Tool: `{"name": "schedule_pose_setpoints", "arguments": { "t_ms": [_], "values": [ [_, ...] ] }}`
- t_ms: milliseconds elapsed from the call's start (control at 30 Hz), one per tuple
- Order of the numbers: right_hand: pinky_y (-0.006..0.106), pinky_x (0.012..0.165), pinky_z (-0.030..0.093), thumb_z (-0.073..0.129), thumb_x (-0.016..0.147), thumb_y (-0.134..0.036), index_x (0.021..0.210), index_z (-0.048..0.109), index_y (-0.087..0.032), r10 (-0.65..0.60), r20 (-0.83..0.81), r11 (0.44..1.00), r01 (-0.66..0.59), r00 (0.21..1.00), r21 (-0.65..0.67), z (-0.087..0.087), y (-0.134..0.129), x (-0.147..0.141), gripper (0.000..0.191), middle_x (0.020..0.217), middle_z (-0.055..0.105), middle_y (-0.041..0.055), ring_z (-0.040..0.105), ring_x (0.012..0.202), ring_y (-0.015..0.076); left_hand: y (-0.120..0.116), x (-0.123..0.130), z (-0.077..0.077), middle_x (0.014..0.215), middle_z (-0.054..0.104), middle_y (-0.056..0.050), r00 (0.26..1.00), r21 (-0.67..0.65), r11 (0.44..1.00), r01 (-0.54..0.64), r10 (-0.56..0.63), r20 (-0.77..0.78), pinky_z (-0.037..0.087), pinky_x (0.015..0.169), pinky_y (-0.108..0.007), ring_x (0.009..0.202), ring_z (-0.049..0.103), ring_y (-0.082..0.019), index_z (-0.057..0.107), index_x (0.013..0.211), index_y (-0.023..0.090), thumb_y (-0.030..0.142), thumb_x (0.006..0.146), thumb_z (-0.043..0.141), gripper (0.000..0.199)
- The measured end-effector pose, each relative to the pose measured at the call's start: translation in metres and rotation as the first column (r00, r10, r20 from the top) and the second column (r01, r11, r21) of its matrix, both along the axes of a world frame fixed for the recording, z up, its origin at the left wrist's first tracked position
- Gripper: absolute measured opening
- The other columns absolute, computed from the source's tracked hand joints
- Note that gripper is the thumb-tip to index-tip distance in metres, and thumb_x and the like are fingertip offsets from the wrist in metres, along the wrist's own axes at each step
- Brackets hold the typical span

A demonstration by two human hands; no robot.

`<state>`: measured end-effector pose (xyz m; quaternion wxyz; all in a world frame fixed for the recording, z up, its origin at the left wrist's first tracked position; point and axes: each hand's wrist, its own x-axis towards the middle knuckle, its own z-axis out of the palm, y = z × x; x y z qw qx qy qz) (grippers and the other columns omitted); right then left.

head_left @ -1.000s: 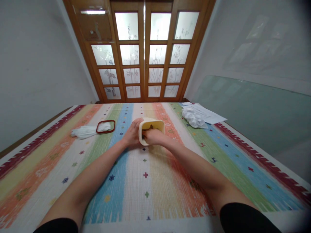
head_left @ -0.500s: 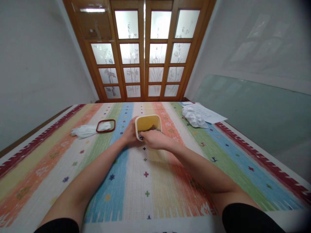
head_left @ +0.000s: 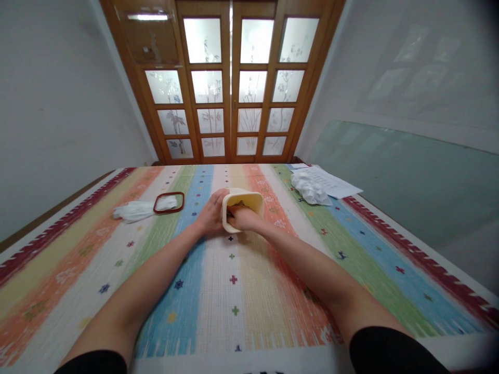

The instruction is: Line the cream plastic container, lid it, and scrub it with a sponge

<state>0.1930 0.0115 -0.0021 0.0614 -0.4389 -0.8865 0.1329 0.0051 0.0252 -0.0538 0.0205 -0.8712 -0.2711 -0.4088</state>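
My left hand (head_left: 211, 214) grips the left side of a pale yellow, square-mouthed plastic container (head_left: 257, 202), tilted so its mouth faces me. Inside lies some dark greyish-brown material (head_left: 240, 204), too small and shaded to name. My right hand (head_left: 242, 218) reaches through the mouth into the container. Its fingers are hidden by the container and the dark material, so their hold does not show. Left of both hands, a dark red rounded frame (head_left: 169, 210) lies partly over a white cloth (head_left: 134, 211).
A striped, patterned cloth (head_left: 234, 296) covers the table. On the right, crumpled white material (head_left: 310, 188) sits against printed paper sheets (head_left: 335, 183). A greenish glass-like panel (head_left: 409, 182) leans along the right wall. Wooden doors with glass panes (head_left: 234, 83) stand beyond the table.
The container has tipped further towards me and shifted slightly right. My right hand has gone deeper into it, and my left hand has moved along with its side.
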Motion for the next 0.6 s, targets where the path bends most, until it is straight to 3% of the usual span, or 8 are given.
{"name": "schedule_pose_setpoints", "arguments": {
  "t_ms": [167,300,433,500,600],
  "values": [
    [0.031,0.085,0.051,0.054,0.099,-0.030,0.121,0.073,-0.011,0.047,0.058,0.998,-0.044,0.997,-0.047,0.017,-0.005,0.004,0.035,0.120,0.076,0.0181,0.072,0.100,0.0266,0.001,-0.003,0.000,0.156,0.041,-0.022,1.000,0.003,1.000,-0.022,0.022,0.014,0.041,0.120,-0.067,0.149,0.042,-0.043,0.017,0.163,0.026,0.035,0.066,0.090,0.122],
    [0.028,0.079,0.047,0.047,0.102,-0.027,0.108,0.075,-0.015,0.177,0.089,0.980,-0.167,0.980,-0.104,0.053,-0.027,0.017,0.032,0.112,0.078,0.0132,0.071,0.094,0.0224,0.007,-0.009,-0.008,0.154,0.044,-0.023,0.994,-0.013,0.998,-0.064,0.065,0.087,0.044,0.118,-0.067,0.145,0.046,-0.044,0.024,0.161,0.022,0.042,0.064,0.091,0.119],
    [0.028,0.073,0.044,0.045,0.099,-0.021,0.107,0.075,-0.017,0.245,0.145,0.969,-0.239,0.959,-0.056,0.086,-0.053,0.028,0.031,0.102,0.078,0.0111,0.070,0.084,0.0204,0.013,-0.013,-0.017,0.155,0.045,-0.023,0.981,-0.065,0.992,-0.112,0.121,0.150,0.044,0.117,-0.068,0.144,0.048,-0.044,0.025,0.160,0.021,0.043,0.066,0.089,0.116],
    [0.029,0.071,0.044,0.046,0.099,-0.021,0.109,0.075,-0.018,0.231,0.169,0.973,-0.228,0.958,-0.035,0.091,-0.059,0.030,0.031,0.101,0.078,0.0117,0.070,0.082,0.0210,0.012,-0.012,-0.017,0.155,0.045,-0.022,0.982,-0.072,0.991,-0.110,0.120,0.149,0.045,0.117,-0.068,0.144,0.048,-0.044,0.026,0.160,0.021,0.043,0.066,0.089,0.115],
    [0.030,0.073,0.046,0.047,0.098,-0.019,0.112,0.075,-0.017,0.192,0.197,0.981,-0.192,0.961,-0.020,0.080,-0.054,0.026,0.031,0.105,0.079,0.0142,0.072,0.086,0.0234,0.007,-0.010,-0.011,0.154,0.045,-0.022,0.989,-0.054,0.995,-0.081,0.087,0.122,0.044,0.118,-0.066,0.144,0.048,-0.044,0.026,0.160,0.021,0.044,0.064,0.090,0.117]
  ]
}}
